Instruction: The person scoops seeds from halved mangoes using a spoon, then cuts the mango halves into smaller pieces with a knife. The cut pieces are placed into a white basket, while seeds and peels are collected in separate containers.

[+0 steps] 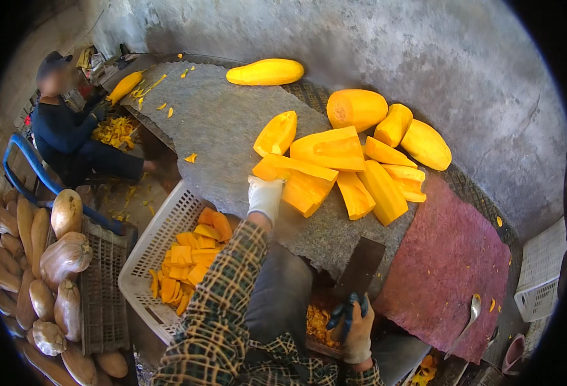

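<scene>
My left hand [265,195], in a white glove, reaches onto the grey mat [216,120] and grips the near end of a peeled pumpkin piece [307,186]. In my right hand [357,328], gloved in white and blue, is a wide dark cleaver [360,265], its blade over the mat's near edge. Around the gripped piece lie several cut orange pumpkin wedges [382,193]. Behind them rest larger peeled pumpkins [356,108]. The fingertips of my left hand are partly hidden by the piece.
A white plastic basket [160,231] holds pumpkin chunks [182,255] at my left. Unpeeled squashes [66,260] are piled beyond it. A co-worker [66,125] sits at the far left, holding a peeled squash [125,88]. A metal spoon [474,309] lies on the red mat [447,275]. A concrete wall [409,48] stands behind.
</scene>
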Demonstrator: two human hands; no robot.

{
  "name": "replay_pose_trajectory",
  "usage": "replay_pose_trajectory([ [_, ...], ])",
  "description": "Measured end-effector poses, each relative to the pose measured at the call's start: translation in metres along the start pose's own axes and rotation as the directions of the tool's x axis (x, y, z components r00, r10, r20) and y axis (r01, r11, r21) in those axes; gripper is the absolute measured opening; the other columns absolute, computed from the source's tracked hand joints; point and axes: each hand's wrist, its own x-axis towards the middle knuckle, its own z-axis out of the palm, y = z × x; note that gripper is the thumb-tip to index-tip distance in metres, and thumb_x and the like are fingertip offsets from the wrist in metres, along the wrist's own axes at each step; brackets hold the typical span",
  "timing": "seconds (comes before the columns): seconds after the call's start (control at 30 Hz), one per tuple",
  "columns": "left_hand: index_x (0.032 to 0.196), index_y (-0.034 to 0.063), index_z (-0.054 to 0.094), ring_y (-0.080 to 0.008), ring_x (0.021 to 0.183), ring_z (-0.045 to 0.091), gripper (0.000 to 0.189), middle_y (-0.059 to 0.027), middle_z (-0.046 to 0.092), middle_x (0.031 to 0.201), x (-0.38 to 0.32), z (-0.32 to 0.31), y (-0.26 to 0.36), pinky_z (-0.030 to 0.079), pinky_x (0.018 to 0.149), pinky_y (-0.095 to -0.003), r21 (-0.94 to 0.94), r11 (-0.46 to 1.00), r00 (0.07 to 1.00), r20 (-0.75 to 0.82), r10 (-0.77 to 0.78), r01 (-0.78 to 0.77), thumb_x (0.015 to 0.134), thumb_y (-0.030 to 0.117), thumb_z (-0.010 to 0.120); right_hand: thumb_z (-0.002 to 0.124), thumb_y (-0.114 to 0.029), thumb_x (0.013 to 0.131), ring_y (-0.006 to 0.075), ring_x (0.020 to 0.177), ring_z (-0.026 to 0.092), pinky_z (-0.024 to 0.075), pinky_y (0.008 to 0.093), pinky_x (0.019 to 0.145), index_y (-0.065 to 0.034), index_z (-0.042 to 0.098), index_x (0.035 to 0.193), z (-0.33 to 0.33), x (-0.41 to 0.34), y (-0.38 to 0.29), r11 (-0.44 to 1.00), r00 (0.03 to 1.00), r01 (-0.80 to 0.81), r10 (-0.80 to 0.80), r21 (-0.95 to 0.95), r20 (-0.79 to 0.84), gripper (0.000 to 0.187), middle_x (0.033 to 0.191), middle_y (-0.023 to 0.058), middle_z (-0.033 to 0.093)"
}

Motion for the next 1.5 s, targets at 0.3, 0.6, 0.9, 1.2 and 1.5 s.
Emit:
replay_pose_trajectory([
  [0.3,0.128,-0.0044,0.045,-0.0256,0.099,0.066,0.066,-0.0185,0.065,0.115,-0.014,0.032,0.008,0.055,0.082,-0.0363,-0.196,0.97,0.99,0.022,-0.142,0.144,0.075,0.009,0.081,0.05,-0.033,0.103,0.0148,0.048,0.053,0.0402,0.0275,0.046,-0.0041,0.055,0.105,-0.006,-0.01,-0.02,1.0,1.0,0.01,-0.01,0.026,-0.014,0.03,0.064,0.0055,0.056],
  [0.6,0.127,-0.001,0.05,-0.0228,0.095,0.065,0.053,-0.0136,0.064,0.114,-0.057,0.018,0.023,0.054,0.081,-0.0346,-0.697,0.713,0.988,0.15,0.04,0.076,0.079,-0.003,0.072,0.052,-0.02,0.101,0.0121,0.06,0.054,0.0442,0.0264,0.051,-0.002,0.053,0.12,-0.015,-0.02,-0.023,0.996,0.981,0.021,-0.005,0.086,-0.193,0.026,0.083,0.0053,0.06],
  [0.9,0.138,0.0031,0.042,-0.0223,0.104,0.062,0.062,-0.0114,0.061,0.12,-0.201,0.045,0.032,0.052,0.087,-0.0333,-0.638,0.742,0.726,0.409,0.553,-0.206,0.083,-0.006,0.071,0.052,-0.013,0.1,0.0079,0.067,0.052,0.0453,0.0236,0.057,-0.0023,0.052,0.127,-0.066,-0.021,-0.069,0.92,0.852,0.38,-0.389,-0.096,-0.35,0.028,0.087,0.0026,0.059],
  [1.2,0.143,0.0006,0.037,-0.0281,0.125,0.054,0.071,-0.0192,0.054,0.132,-0.245,0.072,-0.012,0.044,0.104,-0.0367,-0.518,0.692,0.521,0.456,0.721,-0.503,0.082,0.003,0.074,0.057,-0.006,0.094,0.0213,0.071,0.063,0.0512,0.0346,0.063,-0.0023,0.05,0.135,-0.078,-0.035,-0.128,0.776,0.833,0.376,-0.522,-0.506,-0.182,0.041,0.086,0.0141,0.063],
  [1.5,0.142,0.0011,0.041,-0.0306,0.126,0.052,0.065,-0.0173,0.05,0.134,-0.242,0.021,0.001,0.045,0.105,-0.0378,-0.511,0.682,0.444,0.519,0.73,-0.524,0.083,-0.005,0.068,0.056,-0.011,0.096,0.0195,0.061,0.057,0.0483,0.0342,0.057,0.0014,0.055,0.121,-0.039,-0.025,-0.172,0.623,0.787,0.463,-0.617,-0.631,-0.032,0.028,0.071,0.0099,0.057],
])
